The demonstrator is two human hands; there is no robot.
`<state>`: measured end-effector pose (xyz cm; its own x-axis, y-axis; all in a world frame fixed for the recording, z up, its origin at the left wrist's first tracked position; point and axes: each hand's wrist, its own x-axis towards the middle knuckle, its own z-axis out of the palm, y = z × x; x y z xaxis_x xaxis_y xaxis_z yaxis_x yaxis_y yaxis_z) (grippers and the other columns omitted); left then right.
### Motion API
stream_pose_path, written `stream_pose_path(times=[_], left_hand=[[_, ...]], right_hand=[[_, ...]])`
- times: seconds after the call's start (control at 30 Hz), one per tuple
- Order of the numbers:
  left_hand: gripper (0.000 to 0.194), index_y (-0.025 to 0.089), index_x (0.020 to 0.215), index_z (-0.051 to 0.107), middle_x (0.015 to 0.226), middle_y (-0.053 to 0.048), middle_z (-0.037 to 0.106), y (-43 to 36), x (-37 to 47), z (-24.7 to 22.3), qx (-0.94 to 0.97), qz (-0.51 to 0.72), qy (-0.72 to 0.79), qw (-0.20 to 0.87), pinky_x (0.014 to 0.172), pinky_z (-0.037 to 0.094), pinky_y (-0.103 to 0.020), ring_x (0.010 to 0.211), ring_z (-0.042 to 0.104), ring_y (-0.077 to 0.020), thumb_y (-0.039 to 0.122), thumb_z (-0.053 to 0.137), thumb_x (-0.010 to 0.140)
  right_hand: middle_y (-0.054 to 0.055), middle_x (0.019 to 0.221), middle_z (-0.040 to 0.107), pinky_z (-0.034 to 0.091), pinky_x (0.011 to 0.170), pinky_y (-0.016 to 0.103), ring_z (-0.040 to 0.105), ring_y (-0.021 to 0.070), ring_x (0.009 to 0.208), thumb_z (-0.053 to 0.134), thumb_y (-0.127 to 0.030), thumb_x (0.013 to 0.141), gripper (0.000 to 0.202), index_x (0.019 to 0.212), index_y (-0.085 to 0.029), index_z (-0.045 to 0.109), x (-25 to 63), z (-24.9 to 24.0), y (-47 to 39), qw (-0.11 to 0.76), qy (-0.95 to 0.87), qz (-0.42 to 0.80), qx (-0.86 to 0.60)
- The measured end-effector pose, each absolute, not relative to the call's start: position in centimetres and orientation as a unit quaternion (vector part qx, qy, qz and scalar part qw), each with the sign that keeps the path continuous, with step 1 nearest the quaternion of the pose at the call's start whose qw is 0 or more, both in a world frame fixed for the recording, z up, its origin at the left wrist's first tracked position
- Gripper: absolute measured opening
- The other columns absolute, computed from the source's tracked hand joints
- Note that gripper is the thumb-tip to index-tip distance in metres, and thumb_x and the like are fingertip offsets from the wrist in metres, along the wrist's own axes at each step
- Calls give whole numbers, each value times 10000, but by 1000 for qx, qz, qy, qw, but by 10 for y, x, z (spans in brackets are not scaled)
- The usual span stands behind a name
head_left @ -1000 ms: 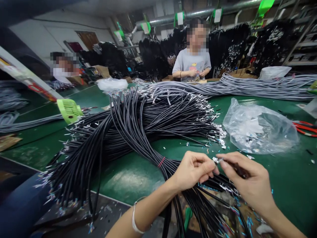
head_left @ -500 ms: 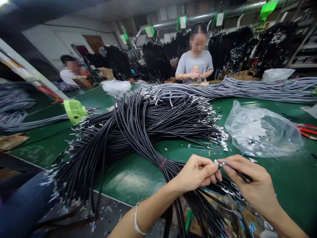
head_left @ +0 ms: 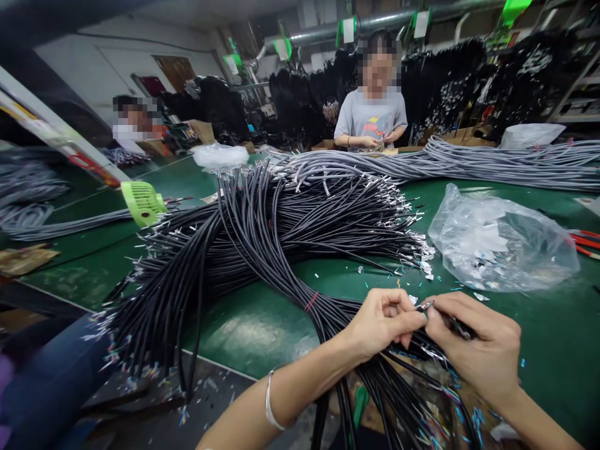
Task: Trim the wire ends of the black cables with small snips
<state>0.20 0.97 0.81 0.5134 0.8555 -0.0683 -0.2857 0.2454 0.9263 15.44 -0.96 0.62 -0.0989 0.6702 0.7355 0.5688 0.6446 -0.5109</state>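
My left hand (head_left: 385, 322), with a silver bangle on the wrist, pinches the stripped end of a black cable (head_left: 425, 305). My right hand (head_left: 478, 334) is closed round the same cable and a dark tool whose shape is mostly hidden; the fingertips of both hands almost meet. Beneath them runs a bundle of black cables (head_left: 281, 275) tied with a red band (head_left: 311, 301), its near ends showing coloured wires. Behind it a big heap of black cables (head_left: 328, 219) with frayed white ends lies on the green table (head_left: 253, 337).
A clear plastic bag of scraps (head_left: 504, 244) lies at the right, near red-handled tools (head_left: 585, 240). Grey cables (head_left: 497, 165) stretch across the back. A green fan (head_left: 143, 203) stands at left. A person (head_left: 372, 115) works across the table; another person (head_left: 135, 125) is at far left.
The view has shifted slightly. A piece of foil has left my left fingertips and lies near them on the table. Both hands remain closed at the cable end.
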Motion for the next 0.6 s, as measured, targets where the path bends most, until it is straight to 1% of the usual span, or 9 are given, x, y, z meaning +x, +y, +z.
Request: stream_pose_path(times=[0.13, 0.2, 0.27, 0.33, 0.4, 0.47, 0.5, 0.53, 0.6], left_hand=[[442, 122, 616, 496, 507, 33, 485, 9, 3, 6, 438, 406, 313, 738, 354, 179, -166, 352, 323, -15, 503, 718, 651], [427, 125, 618, 497, 513, 43, 444, 7, 2, 8, 461, 417, 345, 703, 369, 175, -176, 370, 287, -18, 507, 669, 700], [372, 130, 605, 490, 506, 47, 410, 5, 3, 11, 531, 445, 387, 609, 408, 217, -186, 418, 305, -38, 437, 638, 753], [300, 130, 593, 498, 540, 28, 431, 2, 4, 14, 622, 475, 419, 460, 465, 266, -200, 490, 359, -62, 323, 608, 795], [242, 131, 603, 523, 595, 6, 465, 1, 5, 16, 691, 495, 426, 309, 512, 291, -216, 551, 397, -82, 228, 555, 822], [214, 134, 626, 542, 632, -5, 475, 3, 5, 17, 720, 501, 418, 236, 535, 298, -227, 583, 409, -94, 197, 526, 830], [210, 135, 633, 546, 637, -6, 479, 5, 4, 17, 723, 496, 410, 252, 539, 303, -227, 587, 412, -96, 206, 529, 830], [221, 135, 635, 545, 633, -6, 481, 7, 3, 16, 719, 483, 396, 305, 535, 307, -224, 579, 412, -95, 233, 536, 832], [297, 134, 624, 526, 584, 6, 464, 11, 1, 15, 685, 427, 353, 474, 499, 300, -212, 524, 393, -83, 334, 534, 842]], right_hand=[[67, 798, 688, 509, 537, 263, 647, 166, 642, 618, -86, 755, 198, 925, -185, 642, 161, -11, -7, 522, -768, -76, -363], [107, 848, 698, 533, 578, 285, 669, 197, 699, 614, -93, 769, 249, 1010, -154, 640, 167, -18, -5, 507, -788, -136, -323], [133, 870, 700, 544, 604, 286, 675, 205, 725, 613, -102, 780, 281, 1061, -115, 630, 172, -22, -4, 487, -809, -157, -289], [148, 889, 699, 542, 615, 280, 676, 207, 753, 601, -97, 789, 285, 1073, -93, 624, 175, -21, -4, 472, -820, -169, -274], [142, 888, 700, 528, 603, 274, 674, 199, 744, 584, -81, 794, 247, 1034, -104, 637, 177, -16, -5, 467, -819, -167, -287], [104, 845, 702, 508, 569, 260, 670, 178, 690, 585, -67, 786, 206, 969, -135, 652, 177, -10, -3, 468, -810, -133, -328], [85, 828, 701, 501, 557, 254, 667, 169, 670, 593, -69, 781, 192, 944, -149, 655, 177, -7, -2, 469, -804, -112, -347], [73, 822, 699, 499, 552, 251, 667, 165, 665, 604, -75, 775, 183, 930, -157, 656, 177, -5, 0, 471, -800, -93, -359], [75, 842, 700, 505, 563, 252, 673, 171, 692, 614, -83, 768, 189, 936, -162, 650, 177, -5, 4, 476, -803, -77, -351]])
